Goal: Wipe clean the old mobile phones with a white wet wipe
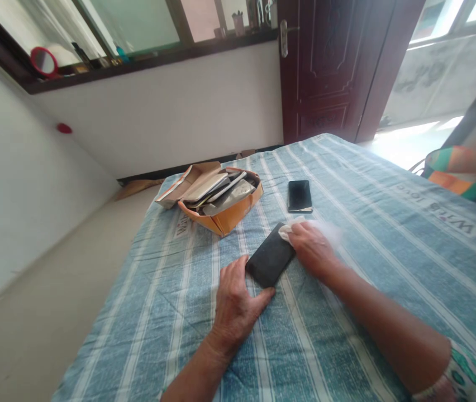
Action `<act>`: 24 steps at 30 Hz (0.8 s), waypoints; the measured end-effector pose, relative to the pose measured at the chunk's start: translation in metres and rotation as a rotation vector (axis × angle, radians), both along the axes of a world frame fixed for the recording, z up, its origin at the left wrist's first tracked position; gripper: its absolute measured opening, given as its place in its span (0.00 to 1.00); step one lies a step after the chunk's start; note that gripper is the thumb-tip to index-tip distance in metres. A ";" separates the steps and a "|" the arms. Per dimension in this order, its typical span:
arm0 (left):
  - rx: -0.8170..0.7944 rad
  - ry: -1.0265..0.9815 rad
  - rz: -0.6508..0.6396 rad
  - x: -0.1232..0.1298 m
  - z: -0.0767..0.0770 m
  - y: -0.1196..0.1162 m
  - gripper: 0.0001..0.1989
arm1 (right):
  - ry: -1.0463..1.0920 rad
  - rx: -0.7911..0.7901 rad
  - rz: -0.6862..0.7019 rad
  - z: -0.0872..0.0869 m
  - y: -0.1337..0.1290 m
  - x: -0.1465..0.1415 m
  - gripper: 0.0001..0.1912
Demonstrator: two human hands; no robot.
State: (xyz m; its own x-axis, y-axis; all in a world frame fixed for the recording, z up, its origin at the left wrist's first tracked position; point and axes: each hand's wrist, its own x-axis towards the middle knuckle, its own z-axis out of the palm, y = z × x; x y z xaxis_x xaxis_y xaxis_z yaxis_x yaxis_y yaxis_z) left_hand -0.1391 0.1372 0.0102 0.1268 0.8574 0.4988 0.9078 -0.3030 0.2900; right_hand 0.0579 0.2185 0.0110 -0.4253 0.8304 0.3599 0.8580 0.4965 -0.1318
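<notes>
Left hand (238, 304) grips the dark phone (269, 259) at its near end, thumb and fingers on opposite sides. Right hand (313, 249) pinches a white tissue (286, 230) against the phone's far end. Phone lies tilted on the striped surface (204, 312), mid-width. Wiping looks underway; tissue blurred, can't tell how much of the face is done. Second phone (300, 195) lies flat beyond, toward the far edge, no hand on it; can't tell if wiped. Open orange box (232, 216) sits near the far-left corner, packed with flat devices (226, 187), none being handled.
</notes>
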 end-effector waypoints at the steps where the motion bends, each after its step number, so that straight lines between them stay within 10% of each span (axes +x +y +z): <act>1: 0.005 0.005 0.000 0.000 0.001 0.000 0.33 | 0.028 -0.015 -0.043 0.000 0.001 0.007 0.11; 11: -0.027 0.001 -0.018 0.002 0.006 0.003 0.29 | 0.450 -0.007 -0.063 0.001 -0.012 0.021 0.16; 18: -0.115 -0.045 -0.027 -0.001 0.020 0.002 0.12 | 0.371 0.190 0.308 0.013 -0.060 -0.023 0.15; 24: -0.228 0.049 -0.076 -0.007 0.030 0.006 0.18 | 0.295 0.329 0.289 0.011 -0.038 -0.016 0.15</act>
State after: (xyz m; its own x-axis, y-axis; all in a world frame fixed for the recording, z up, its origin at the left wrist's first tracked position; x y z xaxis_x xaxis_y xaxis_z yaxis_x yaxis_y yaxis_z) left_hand -0.1459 0.1430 0.0401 0.2145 0.9342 0.2850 0.8994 -0.3027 0.3154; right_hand 0.0417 0.1805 0.0220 -0.4619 0.5172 0.7205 0.6297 0.7634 -0.1443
